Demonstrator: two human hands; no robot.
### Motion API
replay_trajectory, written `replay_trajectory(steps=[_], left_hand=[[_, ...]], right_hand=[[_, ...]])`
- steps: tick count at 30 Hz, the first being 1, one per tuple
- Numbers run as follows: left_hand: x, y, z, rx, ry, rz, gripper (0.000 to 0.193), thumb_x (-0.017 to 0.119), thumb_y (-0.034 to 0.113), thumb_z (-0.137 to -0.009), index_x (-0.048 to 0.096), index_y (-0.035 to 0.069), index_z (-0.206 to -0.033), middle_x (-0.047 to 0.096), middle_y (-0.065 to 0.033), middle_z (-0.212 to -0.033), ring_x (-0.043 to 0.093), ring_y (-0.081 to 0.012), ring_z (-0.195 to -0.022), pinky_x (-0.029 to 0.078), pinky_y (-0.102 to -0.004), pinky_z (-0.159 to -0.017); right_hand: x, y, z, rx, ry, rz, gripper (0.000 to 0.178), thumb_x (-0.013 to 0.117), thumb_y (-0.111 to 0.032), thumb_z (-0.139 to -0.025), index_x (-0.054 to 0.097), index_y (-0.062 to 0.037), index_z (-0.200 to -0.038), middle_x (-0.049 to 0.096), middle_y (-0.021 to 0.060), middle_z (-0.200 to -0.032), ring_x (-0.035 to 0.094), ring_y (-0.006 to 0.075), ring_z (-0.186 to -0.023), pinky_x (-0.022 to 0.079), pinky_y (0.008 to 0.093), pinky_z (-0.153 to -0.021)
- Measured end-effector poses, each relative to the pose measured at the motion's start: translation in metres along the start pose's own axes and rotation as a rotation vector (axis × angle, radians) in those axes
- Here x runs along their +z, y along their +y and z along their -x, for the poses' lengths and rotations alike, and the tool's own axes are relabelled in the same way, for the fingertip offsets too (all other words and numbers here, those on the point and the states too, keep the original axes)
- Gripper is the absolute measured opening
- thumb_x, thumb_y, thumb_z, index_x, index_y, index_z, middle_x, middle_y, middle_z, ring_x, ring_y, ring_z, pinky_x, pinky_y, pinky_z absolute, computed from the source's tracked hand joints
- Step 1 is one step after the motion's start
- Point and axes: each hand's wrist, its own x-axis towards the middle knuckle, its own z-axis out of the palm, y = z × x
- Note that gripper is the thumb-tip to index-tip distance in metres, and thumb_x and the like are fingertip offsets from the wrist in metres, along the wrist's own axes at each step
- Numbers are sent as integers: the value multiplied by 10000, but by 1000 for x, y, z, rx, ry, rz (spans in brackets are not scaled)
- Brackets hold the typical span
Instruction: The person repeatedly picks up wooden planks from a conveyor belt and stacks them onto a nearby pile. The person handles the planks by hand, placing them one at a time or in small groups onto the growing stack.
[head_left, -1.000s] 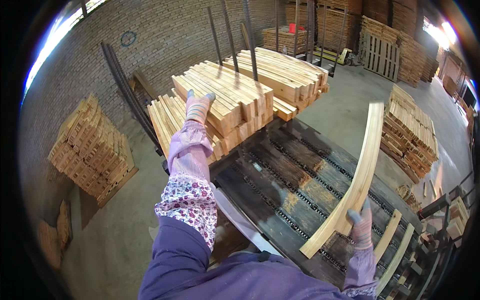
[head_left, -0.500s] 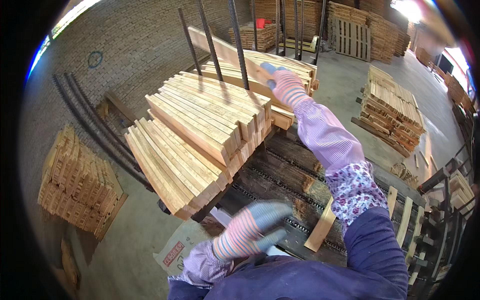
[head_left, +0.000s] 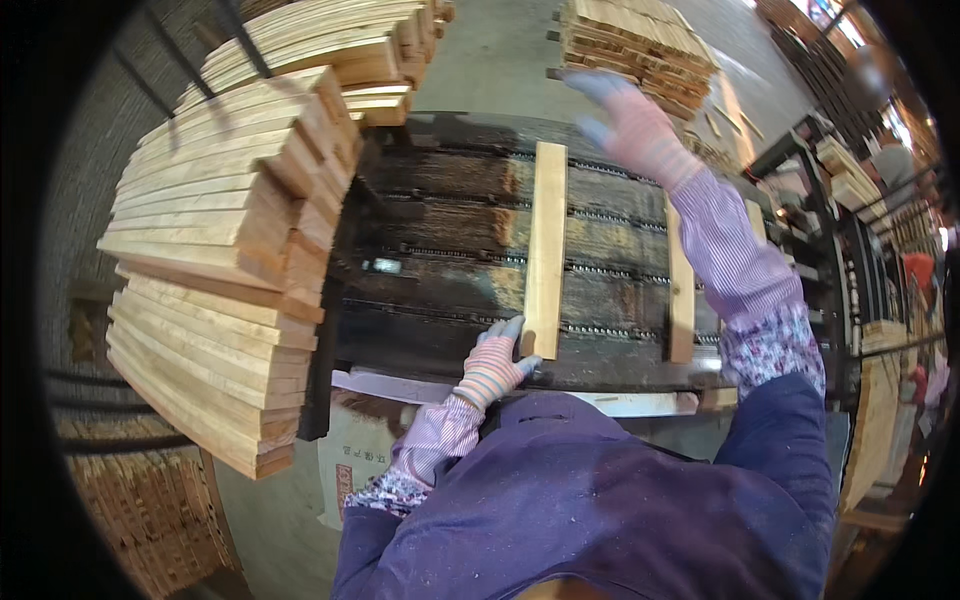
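Note:
A pale wooden board [head_left: 545, 250] lies across the dark chain conveyor [head_left: 430, 280] in front of me. At its near end is my left hand [head_left: 492, 368], in a striped glove with grey-blue fingertips. Its thumb and fingers are apart and touch or nearly touch the board's left edge and end corner. My right hand [head_left: 640, 128], gloved alike and somewhat blurred, is raised beyond the board's far end, fingers apart, holding nothing. A second board [head_left: 681, 285] lies to the right on the conveyor, partly hidden by my right sleeve.
Stacked boards [head_left: 200, 220] stand close on the left, with dark upright rods [head_left: 243, 38] beside them. Another board pile [head_left: 640, 45] sits on the floor beyond the conveyor. A dark metal frame [head_left: 822, 200] rises at the right. A lower pile [head_left: 150, 510] is at bottom left.
My right hand has let go of the board it held at the stack and come back over the conveyor. My left hand has moved to the nearest board's end. The view has turned right.

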Motion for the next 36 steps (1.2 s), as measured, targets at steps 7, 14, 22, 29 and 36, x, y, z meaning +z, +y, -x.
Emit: replay_trajectory(steps=[7,14,22,29,36], left_hand=[[26,26,-28,-106,27,-314,1001,878,606,-703,470,134,-1486,419,-282,-1480,519,-492,-1274,505,-529,-1022],[23,-14,-48,-175,200,-59,1090,838,164,-705,280,262,-1635,454,-222,-1500,550,-384,-1303,499,-487,-1079],[-10,46,-27,4,-308,1609,857,719,38,-608,515,17,-1440,654,-202,-1210,706,-358,-1064,647,-495,-877],[18,81,-7,-55,-196,1515,725,747,103,-761,518,50,-1447,658,-169,-1245,703,-324,-1106,629,-458,-895],[48,97,-2,-48,-173,1512,738,780,220,-842,457,-17,-1462,657,-180,-1257,695,-293,-1105,647,-438,-871]], right_hand=[[-46,35,353,1149,-340,-189,542,729,-217,-896,611,-66,-1402,709,199,-1287,685,325,-1187,537,395,-1024],[9,-59,392,1315,-646,-69,1013,763,-587,-839,274,-213,-1643,574,260,-1418,628,400,-1274,514,508,-1055],[61,-47,391,1167,-385,-486,1031,806,-409,-850,206,-238,-1670,644,232,-1278,676,344,-1170,555,472,-959],[37,-37,396,1316,-69,-1941,766,770,-234,-908,373,-150,-1558,644,127,-1266,706,332,-1063,635,497,-835],[23,-27,390,1255,181,-1832,749,785,-40,-830,508,-100,-1523,690,95,-1181,692,240,-1028,597,412,-874]])
